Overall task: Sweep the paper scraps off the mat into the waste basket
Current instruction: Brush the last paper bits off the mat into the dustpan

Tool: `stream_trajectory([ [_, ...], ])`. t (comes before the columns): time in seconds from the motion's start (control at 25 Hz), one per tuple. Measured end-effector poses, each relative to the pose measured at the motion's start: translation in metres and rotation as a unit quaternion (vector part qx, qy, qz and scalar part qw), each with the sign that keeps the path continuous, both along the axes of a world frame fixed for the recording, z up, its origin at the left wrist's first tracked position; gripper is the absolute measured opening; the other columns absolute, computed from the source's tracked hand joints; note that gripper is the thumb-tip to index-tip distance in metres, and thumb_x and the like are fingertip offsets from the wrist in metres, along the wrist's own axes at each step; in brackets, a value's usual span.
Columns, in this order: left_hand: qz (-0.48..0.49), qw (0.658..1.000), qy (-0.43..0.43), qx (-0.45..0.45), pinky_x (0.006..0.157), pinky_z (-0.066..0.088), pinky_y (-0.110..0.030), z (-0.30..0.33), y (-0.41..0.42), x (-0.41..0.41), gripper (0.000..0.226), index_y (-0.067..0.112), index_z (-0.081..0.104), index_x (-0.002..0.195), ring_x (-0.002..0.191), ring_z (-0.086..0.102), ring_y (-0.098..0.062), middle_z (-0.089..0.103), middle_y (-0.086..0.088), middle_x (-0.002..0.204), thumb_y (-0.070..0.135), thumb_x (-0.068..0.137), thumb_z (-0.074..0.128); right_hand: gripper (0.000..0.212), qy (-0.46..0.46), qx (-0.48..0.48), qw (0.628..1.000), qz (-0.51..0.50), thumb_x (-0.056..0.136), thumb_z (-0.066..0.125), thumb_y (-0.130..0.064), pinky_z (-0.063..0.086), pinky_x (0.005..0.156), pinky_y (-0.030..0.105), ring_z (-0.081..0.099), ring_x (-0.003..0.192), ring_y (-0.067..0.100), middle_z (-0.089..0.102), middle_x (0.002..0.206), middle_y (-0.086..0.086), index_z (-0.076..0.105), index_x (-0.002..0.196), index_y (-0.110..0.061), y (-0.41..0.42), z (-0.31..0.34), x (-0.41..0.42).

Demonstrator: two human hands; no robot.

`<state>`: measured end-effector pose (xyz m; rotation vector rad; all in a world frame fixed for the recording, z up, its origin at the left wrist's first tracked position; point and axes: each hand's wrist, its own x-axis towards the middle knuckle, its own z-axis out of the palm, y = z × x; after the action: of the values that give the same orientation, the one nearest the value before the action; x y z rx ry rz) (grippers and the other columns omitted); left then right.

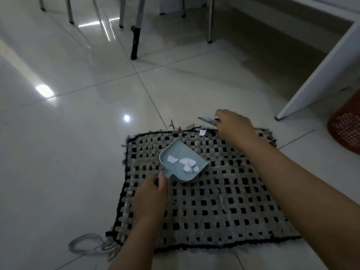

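Observation:
A woven grey-and-black mat (224,201) lies on the tiled floor. My left hand (150,197) grips the handle of a pale blue dustpan (175,152), which rests on the mat's far left part and holds several white paper scraps (187,162). One white scrap (203,132) lies at the mat's far edge. My right hand (233,125) reaches past that edge and holds a small hand brush (207,121), mostly hidden by the fingers. A red-brown mesh waste basket (346,127) stands at the right edge.
A white cabinet panel (319,73) slants down on the right, just before the basket. Metal chair legs (140,14) and a black-tipped leg (135,43) stand at the back. A grey cord (91,246) coils on the floor by the mat's near left corner.

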<state>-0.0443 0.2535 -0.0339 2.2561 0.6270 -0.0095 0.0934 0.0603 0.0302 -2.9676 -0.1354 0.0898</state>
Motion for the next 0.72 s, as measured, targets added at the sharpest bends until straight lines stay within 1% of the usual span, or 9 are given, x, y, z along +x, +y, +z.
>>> stream_trajectory([
  [0.12, -0.001, 1.000, -0.001, 0.019, 0.044, 0.022, -0.024, -0.003, -0.010, 0.025, 0.039, 0.020, 0.039, 0.054, 0.045, 0.038, -0.016, 0.043, -0.002, 0.051, 0.031, 0.092, 0.040, 0.013, 0.052, -0.042, 0.997, 0.043, 0.093, 0.043, -0.007, 0.035, 0.063, 0.030, 0.054, 0.084, 0.028, 0.057, 0.109, 0.012, 0.052, 0.103, -0.008, 0.004, -0.011, 0.017],
  [0.2, 0.004, 1.000, 0.004, 0.028, 0.044, 0.021, -0.024, -0.009, -0.012, 0.032, 0.040, 0.020, 0.039, 0.054, 0.044, 0.037, -0.017, 0.043, -0.002, 0.050, 0.029, 0.092, 0.040, 0.015, 0.082, -0.038, 0.993, 0.071, 0.094, 0.042, -0.011, 0.035, 0.065, 0.029, 0.055, 0.090, 0.027, 0.058, 0.109, 0.009, 0.053, 0.104, -0.009, 0.004, -0.013, 0.014],
  [0.28, 0.003, 0.999, 0.006, 0.035, 0.043, 0.019, -0.023, -0.016, -0.011, 0.034, 0.040, 0.019, 0.040, 0.053, 0.043, 0.036, -0.017, 0.043, -0.003, 0.050, 0.029, 0.092, 0.040, 0.016, 0.095, -0.003, 0.991, 0.099, 0.095, 0.044, -0.020, 0.036, 0.063, 0.029, 0.052, 0.080, 0.022, 0.056, 0.097, 0.003, 0.055, 0.103, -0.011, 0.002, -0.006, 0.005],
  [0.36, -0.004, 1.000, 0.004, 0.027, 0.043, 0.019, -0.023, -0.022, -0.010, 0.034, 0.040, 0.018, 0.040, 0.053, 0.042, 0.035, -0.017, 0.043, -0.002, 0.049, 0.029, 0.092, 0.040, 0.017, 0.110, 0.070, 0.986, 0.102, 0.095, 0.046, -0.027, 0.034, 0.054, 0.027, 0.047, 0.065, 0.014, 0.054, 0.082, -0.001, 0.058, 0.098, -0.015, -0.002, 0.008, -0.006],
  [0.4, -0.008, 1.000, 0.002, 0.018, 0.044, 0.019, -0.023, -0.023, -0.010, 0.033, 0.041, 0.019, 0.039, 0.053, 0.042, 0.034, -0.016, 0.042, -0.002, 0.049, 0.030, 0.092, 0.039, 0.017, 0.112, 0.106, 0.984, 0.091, 0.094, 0.047, -0.028, 0.033, 0.051, 0.026, 0.045, 0.061, 0.011, 0.052, 0.075, -0.004, 0.059, 0.094, -0.017, -0.005, 0.014, -0.011],
  [0.48, -0.014, 1.000, -0.006, -0.004, 0.044, 0.019, -0.023, -0.024, -0.010, 0.031, 0.042, 0.019, 0.039, 0.053, 0.042, 0.032, -0.015, 0.041, 0.000, 0.048, 0.030, 0.093, 0.038, 0.018, 0.081, 0.136, 0.985, 0.071, 0.094, 0.047, -0.029, 0.032, 0.050, 0.025, 0.046, 0.060, 0.012, 0.051, 0.071, -0.006, 0.060, 0.090, -0.018, -0.011, 0.023, -0.017],
  [0.6, -0.012, 0.998, -0.030, -0.057, 0.047, 0.021, -0.025, -0.020, -0.013, 0.030, 0.042, 0.016, 0.040, 0.054, 0.044, 0.032, -0.016, 0.040, -0.001, 0.050, 0.030, 0.094, 0.038, 0.017, 0.029, 0.126, 0.989, 0.069, 0.095, 0.043, -0.028, 0.029, 0.049, 0.025, 0.043, 0.058, 0.009, 0.047, 0.067, -0.009, 0.055, 0.085, -0.020, -0.016, 0.028, -0.031],
  [0.68, -0.018, 0.996, -0.047, -0.073, 0.048, 0.021, -0.026, -0.011, -0.020, 0.033, 0.042, 0.015, 0.039, 0.055, 0.045, 0.031, -0.016, 0.038, -0.001, 0.050, 0.029, 0.094, 0.039, 0.015, 0.017, 0.093, 0.991, 0.093, 0.095, 0.043, -0.023, 0.033, 0.050, 0.027, 0.048, 0.063, 0.015, 0.052, 0.075, -0.005, 0.053, 0.086, -0.018, -0.018, 0.024, -0.044],
  [0.72, -0.026, 0.995, -0.057, -0.075, 0.048, 0.021, -0.026, -0.004, -0.027, 0.036, 0.042, 0.017, 0.038, 0.054, 0.045, 0.031, -0.016, 0.037, 0.000, 0.050, 0.028, 0.094, 0.040, 0.012, -0.003, 0.071, 0.991, 0.111, 0.093, 0.045, -0.017, 0.034, 0.049, 0.028, 0.050, 0.065, 0.018, 0.056, 0.080, -0.001, 0.055, 0.088, -0.016, -0.020, 0.023, -0.051],
])
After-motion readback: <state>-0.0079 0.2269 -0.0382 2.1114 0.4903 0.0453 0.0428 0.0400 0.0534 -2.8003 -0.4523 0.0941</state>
